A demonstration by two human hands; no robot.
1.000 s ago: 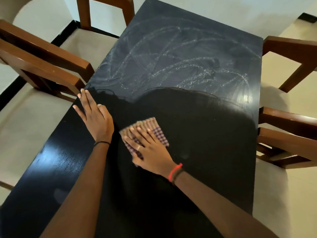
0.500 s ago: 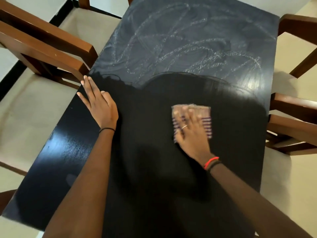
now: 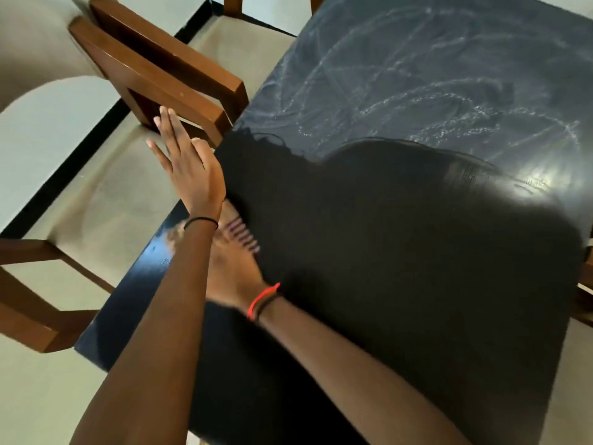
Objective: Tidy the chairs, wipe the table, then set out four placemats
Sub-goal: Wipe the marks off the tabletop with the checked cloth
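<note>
Swept across from the middle of the bench [image 3: 401, 284], the checked cloth [image 3: 244, 236] now sits close to the left edge, right under the wrist of the left arm. Half a second ago the two hands were well apart. Now the left forearm crosses over the right grip [image 3: 232, 271]. The left grip [image 3: 189, 175] has also slid outward: it was lying wholly on the top, and its straight, spread fingers now reach past the edge toward the arm of the wooden chair [image 3: 167, 75], holding nothing.

The right grip lies flat on the cloth, pressing it down rather than pinching it, as far as the motion blur allows. Its fingertips are hidden beneath the left forearm. Only a strip of purple check shows, so the cloth's long axis cannot be read.

The cloth lies ahead and left of the right wrist, with little bench left on that side. I judge the stroke has run out of room there and must turn back to the right and away, along the bench's length. Damp streaks [image 3: 417, 91] cover the far half. No placemats are in view, so wiping looks like the step in hand.
</note>
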